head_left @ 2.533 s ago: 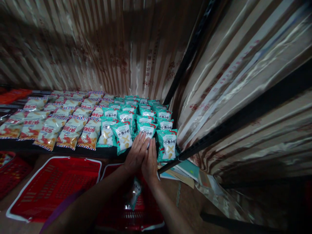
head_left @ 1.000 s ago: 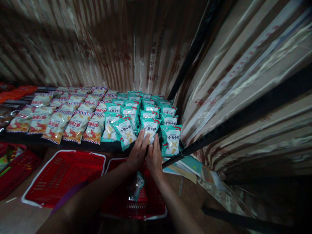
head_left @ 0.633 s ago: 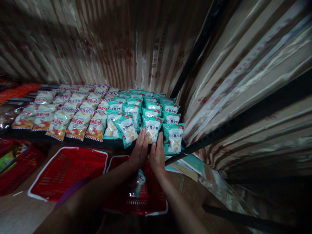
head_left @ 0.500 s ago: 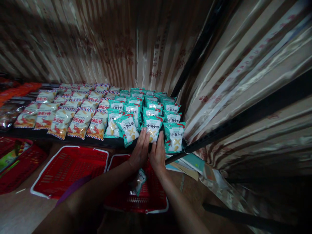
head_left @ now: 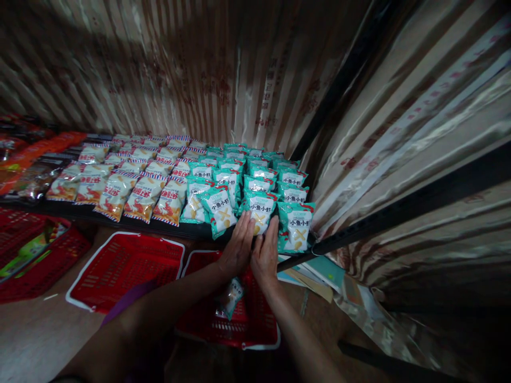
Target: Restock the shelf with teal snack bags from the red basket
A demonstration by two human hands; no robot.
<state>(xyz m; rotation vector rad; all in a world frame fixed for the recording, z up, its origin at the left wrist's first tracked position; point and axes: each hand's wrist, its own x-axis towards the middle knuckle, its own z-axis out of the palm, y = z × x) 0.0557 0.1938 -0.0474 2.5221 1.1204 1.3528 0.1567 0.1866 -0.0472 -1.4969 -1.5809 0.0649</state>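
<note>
On the shelf's front edge, a teal-and-white snack bag (head_left: 260, 209) stands between my two hands. My left hand (head_left: 238, 247) presses its straight, close-set fingers against the bag's lower left side. From the lower right, my right hand (head_left: 265, 258) does the same, so the bag is held between them. Another teal bag (head_left: 220, 210) leans just left of my left fingers, and a third teal bag (head_left: 296, 226) stands right of my right fingers. Several more rows of teal bags (head_left: 229, 178) reach back behind these. My palms and the bag's bottom edge are partly hidden.
White-and-orange snack bags (head_left: 117, 194) fill the shelf to the left, with dark and orange packets (head_left: 34, 170) beyond. Below are red baskets (head_left: 133, 266), one (head_left: 263, 319) with a teal bag inside. Black metal bars (head_left: 359, 213) and striped curtains (head_left: 399, 122) bound the right side.
The whole view has shifted, so the shelf and baskets appear a little further right. My hands stay at the same bag, with little visible change in their hold.
</note>
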